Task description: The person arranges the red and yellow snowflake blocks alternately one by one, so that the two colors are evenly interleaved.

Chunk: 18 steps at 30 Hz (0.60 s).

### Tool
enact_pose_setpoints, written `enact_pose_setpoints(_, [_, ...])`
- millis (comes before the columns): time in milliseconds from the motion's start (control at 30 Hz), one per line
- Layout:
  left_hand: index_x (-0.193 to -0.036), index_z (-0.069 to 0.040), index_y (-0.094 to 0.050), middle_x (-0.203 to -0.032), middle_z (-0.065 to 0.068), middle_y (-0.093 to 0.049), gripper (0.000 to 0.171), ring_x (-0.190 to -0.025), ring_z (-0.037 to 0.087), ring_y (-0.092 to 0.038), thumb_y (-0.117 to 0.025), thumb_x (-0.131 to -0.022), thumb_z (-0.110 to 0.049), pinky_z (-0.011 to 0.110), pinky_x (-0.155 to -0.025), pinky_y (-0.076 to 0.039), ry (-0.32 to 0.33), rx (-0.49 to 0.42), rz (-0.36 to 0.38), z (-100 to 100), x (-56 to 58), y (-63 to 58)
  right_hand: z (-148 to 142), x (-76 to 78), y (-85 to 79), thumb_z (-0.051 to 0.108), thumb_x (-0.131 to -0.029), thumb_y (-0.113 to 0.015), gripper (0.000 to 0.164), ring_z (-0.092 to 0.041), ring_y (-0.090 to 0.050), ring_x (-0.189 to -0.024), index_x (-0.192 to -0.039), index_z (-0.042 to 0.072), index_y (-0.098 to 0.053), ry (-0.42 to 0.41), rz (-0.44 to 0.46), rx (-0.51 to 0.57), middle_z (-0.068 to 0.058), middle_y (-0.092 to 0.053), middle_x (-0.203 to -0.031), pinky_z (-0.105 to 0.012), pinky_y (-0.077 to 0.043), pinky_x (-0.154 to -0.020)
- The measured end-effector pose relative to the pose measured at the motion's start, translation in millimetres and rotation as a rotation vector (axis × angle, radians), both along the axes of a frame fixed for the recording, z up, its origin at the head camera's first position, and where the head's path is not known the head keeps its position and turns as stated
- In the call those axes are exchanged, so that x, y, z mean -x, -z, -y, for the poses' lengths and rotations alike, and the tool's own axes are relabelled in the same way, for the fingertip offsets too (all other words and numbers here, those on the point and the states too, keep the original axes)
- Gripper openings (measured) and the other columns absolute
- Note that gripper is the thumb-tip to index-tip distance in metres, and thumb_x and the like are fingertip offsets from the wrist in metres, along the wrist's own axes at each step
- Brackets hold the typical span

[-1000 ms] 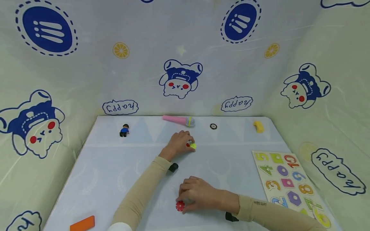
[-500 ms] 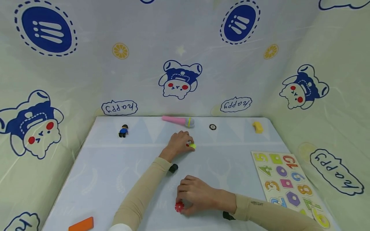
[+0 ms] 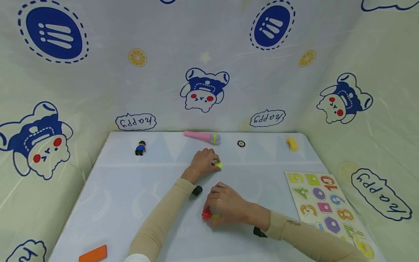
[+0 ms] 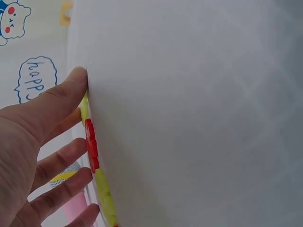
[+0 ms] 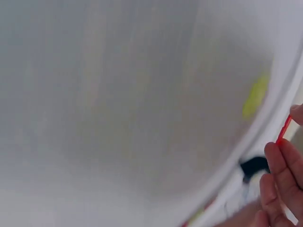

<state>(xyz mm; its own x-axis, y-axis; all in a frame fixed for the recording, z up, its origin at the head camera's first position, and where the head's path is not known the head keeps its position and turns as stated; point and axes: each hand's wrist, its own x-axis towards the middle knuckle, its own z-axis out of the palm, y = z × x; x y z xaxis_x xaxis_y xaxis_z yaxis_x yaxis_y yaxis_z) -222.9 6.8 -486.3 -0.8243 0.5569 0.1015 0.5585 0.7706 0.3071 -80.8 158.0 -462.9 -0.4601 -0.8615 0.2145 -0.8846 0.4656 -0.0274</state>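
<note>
In the head view my left hand point(image 3: 202, 163) curls over a yellow snowflake disc point(image 3: 218, 165) near the middle of the table, with a bit of red beside it. The left wrist view shows red discs point(image 4: 92, 145) and yellow ones edge-on in a row; thumb and index finger are at the upper yellow piece, the other fingers along the row. My right hand point(image 3: 227, 204), nearer to me, pinches a red snowflake disc point(image 3: 206, 214) between thumb and fingertips. A yellow disc point(image 3: 215, 216) shows under that hand, blurred in the right wrist view.
A toy figure point(image 3: 140, 148), a pink toy microphone point(image 3: 201, 137), a small black ring point(image 3: 241, 143) and a yellow block point(image 3: 292, 144) line the far side. On the right lies a number puzzle board point(image 3: 322, 203). An orange block point(image 3: 93, 253) sits front left.
My right hand has moved away from me with the red disc, closer to the left hand, and a yellow disc now shows beneath it. The left hand has stayed in place.
</note>
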Motion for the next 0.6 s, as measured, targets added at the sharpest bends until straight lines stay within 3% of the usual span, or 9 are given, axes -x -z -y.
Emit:
enact_pose_setpoints(133, [-0.113, -0.021, -0.085, -0.115, 0.002, -0.071, 0.031, -0.104, 0.023, -0.064, -0.089, -0.091, -0.044, 0.044, -0.091, -0.056, -0.006, 0.009, 0.019, -1.6, 1.3, -0.5, -10.1, 22.0, -12.6, 0.041, -0.084, -0.089, 0.023, -0.009, -0.067, -0.094, -0.098, 0.025, -0.082, 0.104, -0.025, 0.038, 0.016, -0.077, -0.092, -0.033, -0.052, -0.097])
enact_pose_setpoints(333, [-0.114, -0.021, -0.085, -0.115, 0.004, -0.071, 0.026, -0.103, 0.023, -0.063, -0.086, -0.095, -0.039, 0.045, -0.091, -0.056, -0.001, 0.010, 0.018, -2.8, 4.3, 3.3, -30.8, 60.7, -27.0, 0.035, -0.085, -0.091, 0.022, -0.015, -0.067, -0.095, -0.100, 0.020, -0.083, 0.294, 0.066, 0.124, 0.009, -0.080, -0.094, -0.041, -0.053, -0.099])
enact_pose_setpoints(467, [-0.113, -0.021, -0.085, -0.113, 0.003, -0.070, 0.029, -0.102, 0.023, -0.063, -0.088, -0.093, -0.042, 0.046, -0.091, -0.056, -0.002, -0.008, 0.021, -2.2, 4.8, 4.5, -55.8, 89.8, -24.9, 0.028, -0.086, -0.091, 0.022, -0.024, -0.068, -0.093, -0.103, 0.015, -0.084, 0.431, 0.143, 0.217, 0.001, -0.081, -0.095, -0.046, -0.052, -0.095])
enact_pose_setpoints(600, [-0.113, -0.021, -0.086, -0.111, 0.002, -0.070, 0.033, -0.102, 0.022, -0.063, -0.090, -0.090, -0.044, 0.044, -0.091, -0.055, -0.008, -0.014, 0.028, -1.2, 4.6, 5.7, -81.2, 113.0, -16.1, 0.022, -0.084, -0.093, 0.025, -0.030, -0.069, -0.094, -0.105, 0.012, -0.084, 0.593, 0.186, 0.297, -0.004, -0.081, -0.098, -0.043, -0.052, -0.087])
